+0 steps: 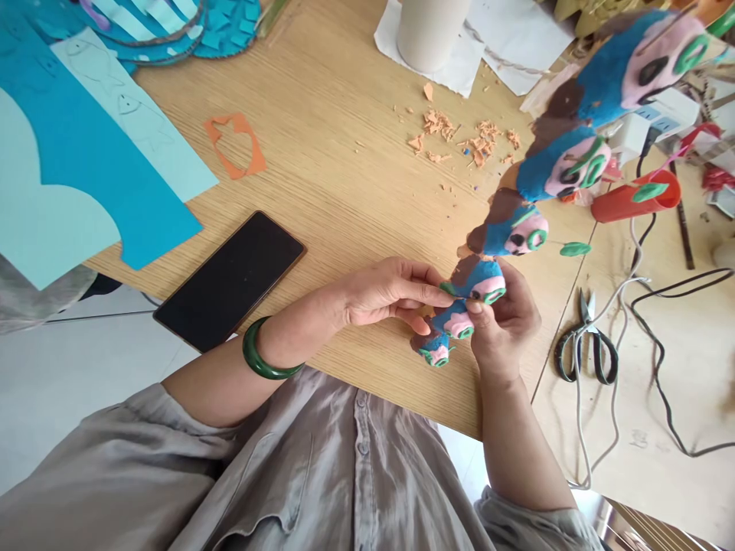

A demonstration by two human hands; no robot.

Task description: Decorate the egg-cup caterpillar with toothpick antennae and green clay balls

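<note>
while a blue, brown and pink figure chain [534,174] reaches from near centre to far right above the surface [321,153], left fingers [428,294] and right fingers [485,323] clamp its small near end, apparently bracing it from both sides.

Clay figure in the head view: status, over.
Both hands, left and right, on clay figure, near its small end. Orange scraps on table, away from hands. Scissors right of right hand, cable across them.
</note>
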